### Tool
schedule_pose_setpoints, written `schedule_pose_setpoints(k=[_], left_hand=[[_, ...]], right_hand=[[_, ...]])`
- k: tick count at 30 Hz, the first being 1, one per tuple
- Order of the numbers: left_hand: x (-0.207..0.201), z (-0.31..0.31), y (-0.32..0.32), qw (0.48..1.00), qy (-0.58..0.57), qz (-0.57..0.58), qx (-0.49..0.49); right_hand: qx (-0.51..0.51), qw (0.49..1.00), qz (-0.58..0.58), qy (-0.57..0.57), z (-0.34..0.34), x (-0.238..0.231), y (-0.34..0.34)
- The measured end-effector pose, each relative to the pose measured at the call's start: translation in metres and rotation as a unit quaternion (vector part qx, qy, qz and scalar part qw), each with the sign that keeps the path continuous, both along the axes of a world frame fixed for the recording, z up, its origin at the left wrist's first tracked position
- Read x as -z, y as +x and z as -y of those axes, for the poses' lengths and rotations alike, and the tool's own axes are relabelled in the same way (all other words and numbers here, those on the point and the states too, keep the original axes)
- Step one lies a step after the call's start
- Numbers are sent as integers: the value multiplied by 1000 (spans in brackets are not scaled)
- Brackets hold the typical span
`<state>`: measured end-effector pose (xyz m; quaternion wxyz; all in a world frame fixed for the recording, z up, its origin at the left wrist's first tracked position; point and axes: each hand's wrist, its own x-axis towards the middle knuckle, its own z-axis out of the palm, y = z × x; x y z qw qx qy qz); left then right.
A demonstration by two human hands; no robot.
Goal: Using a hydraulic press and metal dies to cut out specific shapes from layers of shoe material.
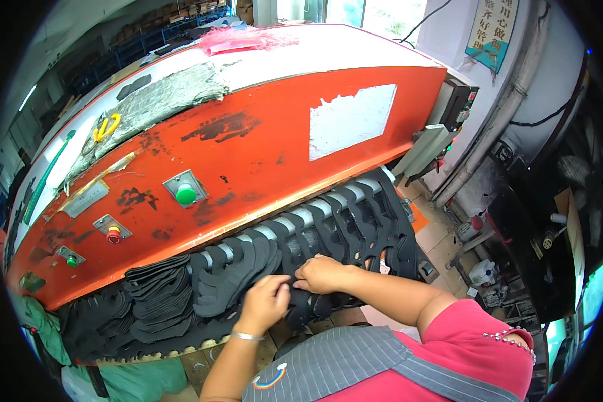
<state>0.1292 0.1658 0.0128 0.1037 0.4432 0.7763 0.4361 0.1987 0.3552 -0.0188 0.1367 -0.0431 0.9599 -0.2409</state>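
A black die-cut sheet (342,231) with curved cut-outs lies over a silvery roller (301,219) under the orange machine. My right hand (320,274) is closed, its fingers pinching the black sheet near its middle. Just left of it, my left hand (266,305) has curled fingers close to the same sheet; whatever is in them is hidden. Beside my left hand, loose curved black cut pieces (224,285) overlap. Farther left stands a stack of similar black pieces (157,285).
The orange machine (261,141) rises in front, with a green push button (185,195) and a red one (114,234). Yellow-handled snips (107,127) and pink netting (238,41) rest on top. Green cloth (144,380) hangs at lower left. A pipe (489,134) runs down at right.
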Motion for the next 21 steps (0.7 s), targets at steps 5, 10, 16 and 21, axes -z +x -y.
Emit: schedule_pose_setpoints(k=[5, 10, 16, 21], left_hand=[[31, -28, 31, 976, -184, -52, -102], [40, -28, 40, 959, -245, -48, -132], [50, -21, 82, 952, -249, -29, -178], [44, -6, 125, 940, -293, -4, -174]], right_hand=[[18, 990, -135, 34, 5, 21, 13], [23, 995, -92, 8, 6, 23, 19], [-36, 991, -129, -2, 9, 35, 56], [-154, 951, -97, -252, -32, 27, 99]])
